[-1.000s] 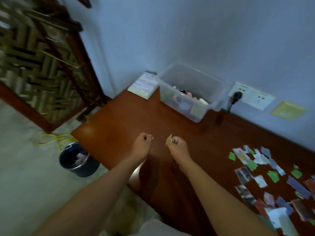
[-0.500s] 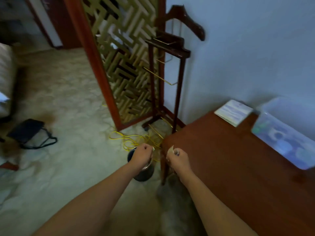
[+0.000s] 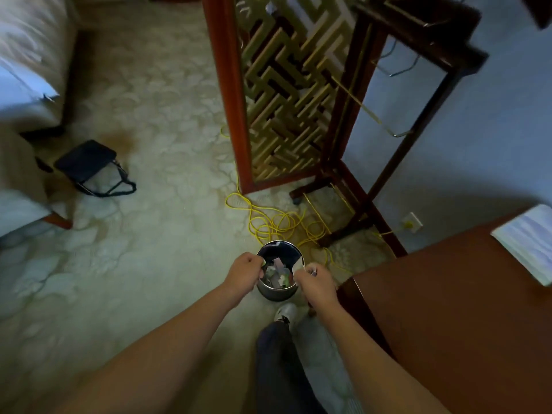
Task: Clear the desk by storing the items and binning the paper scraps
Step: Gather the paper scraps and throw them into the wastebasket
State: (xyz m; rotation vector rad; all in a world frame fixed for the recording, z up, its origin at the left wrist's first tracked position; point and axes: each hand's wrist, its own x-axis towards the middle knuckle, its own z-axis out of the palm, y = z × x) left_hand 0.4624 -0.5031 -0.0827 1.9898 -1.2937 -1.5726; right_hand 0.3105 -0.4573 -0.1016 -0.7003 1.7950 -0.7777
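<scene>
Pale patterned carpet (image 3: 134,264) covers your floor. The brown desk (image 3: 448,309) juts in at right, with one booklet (image 3: 528,240) on its far edge. One bin (image 3: 276,292) stands just off the desk corner, scraps (image 3: 279,274) piled inside. Your two hands hover at its rim: the left hand (image 3: 245,271) curls on a small scrap (image 3: 264,262), and the right hand (image 3: 316,280) pinches a pale scrap (image 3: 297,266). Beyond are one yellow cable (image 3: 268,219), one lattice screen (image 3: 277,85) and one black bag (image 3: 89,165).

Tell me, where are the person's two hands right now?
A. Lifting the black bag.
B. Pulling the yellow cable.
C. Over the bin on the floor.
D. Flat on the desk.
C: the left hand and right hand, each pinching scraps, sit over the rim of the bin.
</scene>
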